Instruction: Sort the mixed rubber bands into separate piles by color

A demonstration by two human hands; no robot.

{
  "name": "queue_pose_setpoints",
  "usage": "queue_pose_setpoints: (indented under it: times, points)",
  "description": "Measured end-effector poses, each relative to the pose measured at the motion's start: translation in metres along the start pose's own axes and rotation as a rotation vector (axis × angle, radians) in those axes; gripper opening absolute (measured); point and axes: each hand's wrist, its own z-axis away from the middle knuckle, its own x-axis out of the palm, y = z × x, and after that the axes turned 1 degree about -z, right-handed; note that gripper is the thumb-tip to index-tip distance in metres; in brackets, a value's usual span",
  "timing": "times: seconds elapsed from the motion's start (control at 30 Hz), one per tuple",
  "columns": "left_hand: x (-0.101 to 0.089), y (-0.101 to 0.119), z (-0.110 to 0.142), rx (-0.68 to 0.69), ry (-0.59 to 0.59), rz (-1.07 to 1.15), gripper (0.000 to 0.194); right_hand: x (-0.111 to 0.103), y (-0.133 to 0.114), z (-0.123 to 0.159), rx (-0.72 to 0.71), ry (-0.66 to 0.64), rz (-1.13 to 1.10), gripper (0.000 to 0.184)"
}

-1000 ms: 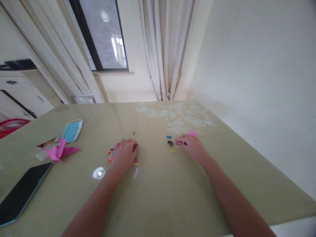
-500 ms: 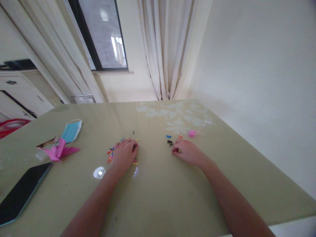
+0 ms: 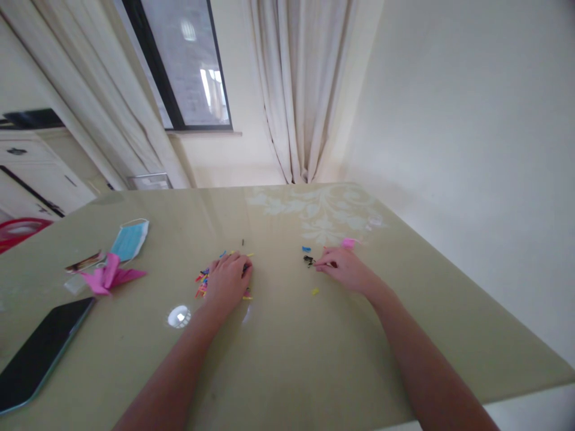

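Observation:
My left hand [image 3: 230, 278] lies palm down over a pile of small colourful pieces [image 3: 202, 281], fingers extended and gently bent, covering most of it. Red, blue, yellow and pink bits stick out around it. A dark bit shows beside the thumb. My right hand [image 3: 344, 268] has thumb and forefinger closed together at the right edge of a small black cluster [image 3: 308, 260]; whether anything is between the tips is hidden. Beyond the cluster lies a blue piece [image 3: 306, 249]. Nearer me is a yellow piece [image 3: 315, 291], apart from both hands. Past the right knuckles sits a pink piece [image 3: 348, 243].
To the left on the glossy table [image 3: 278, 359] are a phone [image 3: 42, 347], a pink folded-paper bird [image 3: 110, 276] and a blue face mask [image 3: 130, 239]. A single dark bit [image 3: 243, 242] lies beyond my left hand. A wall [image 3: 471, 149] borders the right side.
My right hand has moved slightly up and away, leaving a yellow piece in plain view on the table. It now covers most of the orange piece. My left hand has stayed over the pile.

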Motion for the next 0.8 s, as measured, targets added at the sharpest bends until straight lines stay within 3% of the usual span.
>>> queue_pose_setpoints:
  times: [0.13,0.27,0.57,0.67,0.8]
  points:
    - [-0.003,0.003,0.000,0.012,0.009,0.016,0.022,0.010,0.007,-0.028,0.167,0.150,0.214,0.018]
    - [-0.006,0.004,0.000,-0.008,0.004,0.046,0.021,0.019,0.009,-0.052,0.240,0.114,0.328,0.018]
    - [-0.002,0.006,-0.003,-0.030,0.046,0.082,0.017,0.019,0.011,-0.085,0.256,0.053,0.405,0.016]
    - [-0.001,0.005,-0.005,-0.007,0.095,0.143,0.016,0.018,0.008,-0.088,0.256,0.054,0.431,0.021]
    - [-0.001,0.005,-0.008,0.011,0.183,0.337,0.017,0.017,0.001,-0.068,0.264,0.124,0.457,0.032]
